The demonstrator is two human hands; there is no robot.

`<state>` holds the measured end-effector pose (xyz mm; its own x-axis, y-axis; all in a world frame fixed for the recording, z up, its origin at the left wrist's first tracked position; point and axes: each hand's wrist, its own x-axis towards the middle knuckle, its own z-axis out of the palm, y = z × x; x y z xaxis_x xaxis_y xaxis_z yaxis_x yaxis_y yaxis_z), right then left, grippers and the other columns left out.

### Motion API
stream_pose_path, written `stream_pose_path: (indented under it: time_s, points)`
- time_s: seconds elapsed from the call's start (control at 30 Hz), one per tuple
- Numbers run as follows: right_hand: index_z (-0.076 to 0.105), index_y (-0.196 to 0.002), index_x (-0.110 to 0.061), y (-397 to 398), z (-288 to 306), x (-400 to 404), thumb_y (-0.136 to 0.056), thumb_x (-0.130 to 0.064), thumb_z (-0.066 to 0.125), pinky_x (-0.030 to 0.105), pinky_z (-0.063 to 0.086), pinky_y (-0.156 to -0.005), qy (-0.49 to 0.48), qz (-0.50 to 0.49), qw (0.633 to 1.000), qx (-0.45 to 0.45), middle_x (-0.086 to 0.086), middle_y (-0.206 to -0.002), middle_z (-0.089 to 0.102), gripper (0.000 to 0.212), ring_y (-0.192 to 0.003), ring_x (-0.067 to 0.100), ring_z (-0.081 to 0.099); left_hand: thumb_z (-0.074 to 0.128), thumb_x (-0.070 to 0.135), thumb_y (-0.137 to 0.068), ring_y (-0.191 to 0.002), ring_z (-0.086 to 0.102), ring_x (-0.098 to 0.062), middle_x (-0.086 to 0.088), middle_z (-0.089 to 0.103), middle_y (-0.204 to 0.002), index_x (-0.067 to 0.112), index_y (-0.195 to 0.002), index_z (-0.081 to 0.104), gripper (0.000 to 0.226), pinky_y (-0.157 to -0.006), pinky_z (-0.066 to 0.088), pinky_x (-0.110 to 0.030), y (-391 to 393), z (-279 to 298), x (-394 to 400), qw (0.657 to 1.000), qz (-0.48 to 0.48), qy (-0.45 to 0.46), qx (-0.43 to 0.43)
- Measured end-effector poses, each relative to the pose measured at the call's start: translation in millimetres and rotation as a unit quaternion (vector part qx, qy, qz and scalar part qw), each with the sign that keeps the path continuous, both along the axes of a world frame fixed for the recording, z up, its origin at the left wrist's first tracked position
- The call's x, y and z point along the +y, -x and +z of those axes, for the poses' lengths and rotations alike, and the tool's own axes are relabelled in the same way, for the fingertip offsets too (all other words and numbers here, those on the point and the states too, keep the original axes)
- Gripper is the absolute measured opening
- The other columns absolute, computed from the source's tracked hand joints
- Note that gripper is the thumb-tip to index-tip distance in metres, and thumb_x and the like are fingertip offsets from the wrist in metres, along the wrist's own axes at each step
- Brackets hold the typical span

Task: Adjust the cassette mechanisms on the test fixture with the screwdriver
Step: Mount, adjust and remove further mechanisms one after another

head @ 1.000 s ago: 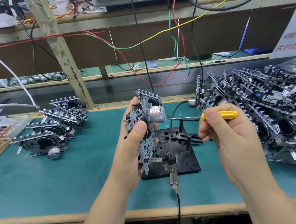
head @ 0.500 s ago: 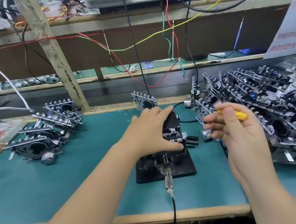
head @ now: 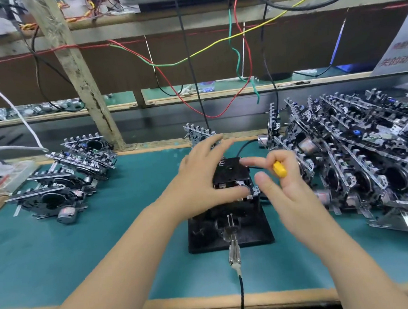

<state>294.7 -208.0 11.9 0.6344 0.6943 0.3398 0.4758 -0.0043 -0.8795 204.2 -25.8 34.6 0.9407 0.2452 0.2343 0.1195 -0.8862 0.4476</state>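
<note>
We have a single wide-angle view from the head, looking forward and steeply down from above the worktop's [head: 61,258] near edge, close over its middle, taking in both side stretches, the far edge and the wired shelf [head: 190,23] behind.

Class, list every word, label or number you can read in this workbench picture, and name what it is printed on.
"关的动作": red characters, lower line of the white sign at the right edge.
The sign's upper red line: cut off and blurred, unreadable.
Motor label in the right pile of mechanisms: too small to read.
</note>
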Motion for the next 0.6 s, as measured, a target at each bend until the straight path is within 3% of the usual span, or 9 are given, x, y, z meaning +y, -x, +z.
stream_pose_path:
  time_s: [0.07, 0.13, 0.27, 0.4, 0.53, 0.6]
  points:
    - [0.029, -0.101, -0.061, 5, -5, 1, -0.097, -0.041, 0.043, 0.040, 0.022, -0.111, 0.069, -0.044, 0.991, -0.104, -0.027, -0.129, 0.061, 0.025, -0.129, 0.004, 0.039, 0.065, 0.057, -0.080, -0.142, 0.034, -0.014, 0.008, 0.043, -0.147, 0.026, -0.137, 0.055, 0.066, -0.117, 0.029, -0.048, 23, -9, 7, 0.994, 0.006, 0.007, -0.108]
    - [0.028, -0.100, -0.056, 8, -11, 0, -0.096, -0.042, 0.041, 0.036, 0.017, -0.110, 0.080, -0.055, 0.988, -0.118, -0.034, -0.131, 0.056, 0.019, -0.129, 0.000, 0.033, 0.064, 0.046, -0.083, -0.130, 0.044, -0.015, 0.007, 0.051, -0.133, 0.021, -0.123, 0.065, 0.047, -0.110, 0.036, -0.047, 45, -27, 7, 0.989, 0.018, -0.014, -0.149]
    - [0.030, -0.099, -0.052, 8, -17, 0, -0.096, -0.050, 0.040, 0.040, 0.019, -0.112, 0.051, -0.019, 0.996, -0.067, -0.034, -0.136, 0.053, 0.011, -0.133, 0.003, 0.033, 0.072, 0.041, -0.081, -0.134, 0.039, -0.010, 0.003, 0.045, -0.138, 0.020, -0.138, 0.058, 0.063, -0.113, 0.036, -0.055, 62, -49, -1, 0.989, 0.025, -0.029, -0.144]
    - [0.033, -0.104, -0.039, 6, -22, -2, -0.101, -0.023, 0.051, 0.048, 0.032, -0.113, 0.013, 0.043, 0.999, -0.008, -0.021, -0.139, 0.055, 0.024, -0.133, 0.012, 0.045, 0.078, 0.062, -0.064, -0.136, 0.031, -0.013, 0.006, 0.034, -0.139, 0.030, -0.144, 0.051, 0.091, -0.117, 0.031, -0.056, 59, -51, -8, 0.992, 0.040, -0.040, -0.113]
    - [0.030, -0.107, -0.034, 6, -28, -1, -0.099, -0.011, 0.057, 0.020, 0.036, -0.101, 0.003, 0.063, 0.998, -0.019, -0.019, -0.141, 0.052, 0.037, -0.118, -0.003, 0.049, 0.091, 0.052, -0.058, -0.126, 0.033, -0.013, 0.010, 0.035, -0.130, 0.030, -0.124, 0.059, 0.077, -0.107, 0.039, -0.038, 42, -55, -28, 0.976, 0.111, 0.028, -0.186]
    - [0.028, -0.106, -0.037, 5, -29, 1, -0.094, -0.011, 0.058, 0.009, 0.033, -0.094, 0.006, 0.054, 0.998, -0.037, -0.019, -0.139, 0.052, 0.041, -0.109, -0.009, 0.047, 0.093, 0.042, -0.061, -0.133, 0.033, -0.011, 0.014, 0.033, -0.137, 0.037, -0.116, 0.059, 0.064, -0.106, 0.038, -0.028, 35, -62, -31, 0.965, 0.126, 0.083, -0.216]
